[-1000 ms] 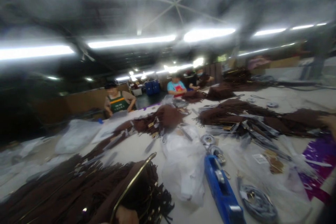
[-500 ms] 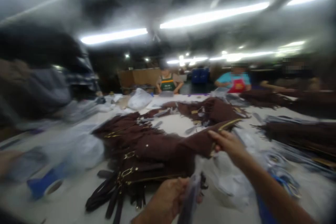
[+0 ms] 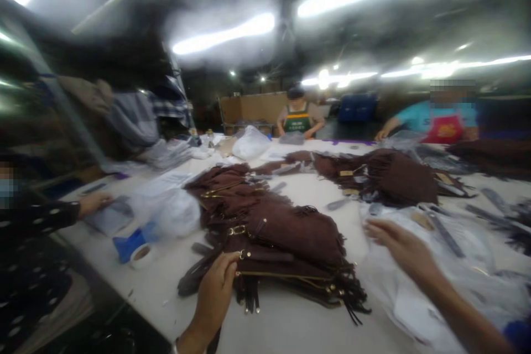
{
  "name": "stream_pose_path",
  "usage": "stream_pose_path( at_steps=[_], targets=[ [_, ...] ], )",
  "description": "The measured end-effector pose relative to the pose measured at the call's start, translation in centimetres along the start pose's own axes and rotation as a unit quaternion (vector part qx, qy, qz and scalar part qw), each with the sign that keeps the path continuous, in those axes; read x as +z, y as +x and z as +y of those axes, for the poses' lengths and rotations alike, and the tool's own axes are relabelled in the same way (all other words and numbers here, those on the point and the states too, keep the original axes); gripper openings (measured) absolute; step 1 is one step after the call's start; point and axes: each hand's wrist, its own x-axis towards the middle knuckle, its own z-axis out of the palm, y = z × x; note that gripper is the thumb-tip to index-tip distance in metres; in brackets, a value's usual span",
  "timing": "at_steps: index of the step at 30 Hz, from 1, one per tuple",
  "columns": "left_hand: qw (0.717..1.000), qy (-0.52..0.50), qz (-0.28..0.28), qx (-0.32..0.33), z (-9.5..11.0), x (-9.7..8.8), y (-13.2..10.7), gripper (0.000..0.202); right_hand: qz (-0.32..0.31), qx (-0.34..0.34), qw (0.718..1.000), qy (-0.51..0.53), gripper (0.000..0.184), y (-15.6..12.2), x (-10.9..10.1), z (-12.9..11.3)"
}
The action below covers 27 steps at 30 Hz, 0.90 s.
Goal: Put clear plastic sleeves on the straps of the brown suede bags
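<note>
A stack of brown fringed bags (image 3: 286,243) with gold zippers lies on the white table (image 3: 290,326) in front of me. My left hand (image 3: 215,287) rests on the stack's near left edge, fingers curled over the top bag by a gold ring. My right hand (image 3: 400,246) hovers over a pile of clear plastic bags (image 3: 440,282) to the right, fingers stretched out, holding nothing. The picture is blurred by motion.
A blue tape dispenser (image 3: 133,246) and a white plastic bundle (image 3: 174,213) sit at the left. More brown bags (image 3: 390,174) lie farther back. A person's sleeve and hand (image 3: 89,204) reach in from the left; other people work at the table's far side.
The view swung left. My right hand let go of the brown bag, which now lies on the stack, and moved to the plastic bags. My left hand moved onto the stack's edge.
</note>
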Motion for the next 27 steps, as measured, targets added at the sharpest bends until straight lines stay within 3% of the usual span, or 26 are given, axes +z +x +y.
stream_pose_path(
  at_steps=[2, 5, 7, 9, 12, 16, 20, 24, 27],
  targets=[
    [0.988, 0.115, 0.017, 0.101, 0.1, 0.1, 1.0, 0.032, -0.124, -0.08, 0.989, -0.022, 0.03, -1.8, 7.4, -3.7],
    [0.957, 0.241, -0.009, 0.162, -0.5, 1.2, 1.5, 0.038, -0.181, -0.155, 0.969, -0.063, 0.046, -3.9, 16.4, -8.9],
    [0.945, 0.28, -0.026, 0.169, -1.1, 1.6, 1.5, 0.04, -0.197, -0.18, 0.958, -0.105, 0.062, -4.6, 20.3, -10.9],
    [0.943, 0.285, -0.037, 0.169, -1.6, 1.6, 1.5, 0.041, -0.2, -0.19, 0.95, -0.146, 0.068, -4.8, 22.4, -11.4],
    [0.952, 0.253, -0.049, 0.163, -2.3, 1.1, 1.4, 0.043, -0.201, -0.205, 0.939, -0.189, 0.061, -4.2, 23.0, -10.8],
    [0.977, 0.158, -0.063, 0.13, -3.0, 0.3, 1.5, 0.041, -0.207, -0.236, 0.927, -0.207, 0.05, -3.0, 21.5, -10.6],
    [0.998, -0.04, -0.054, 0.011, -3.2, -0.7, 2.2, 0.037, -0.198, -0.257, 0.928, -0.186, 0.04, -3.0, 19.5, -12.3],
    [0.958, -0.243, -0.058, -0.138, -3.0, -1.8, 3.1, 0.042, -0.188, -0.268, 0.932, -0.155, 0.025, -4.2, 18.9, -13.7],
    [0.948, -0.271, -0.057, -0.158, -3.2, -2.1, 3.2, 0.04, -0.206, -0.285, 0.924, -0.151, 0.033, -5.3, 19.3, -13.6]
  ],
)
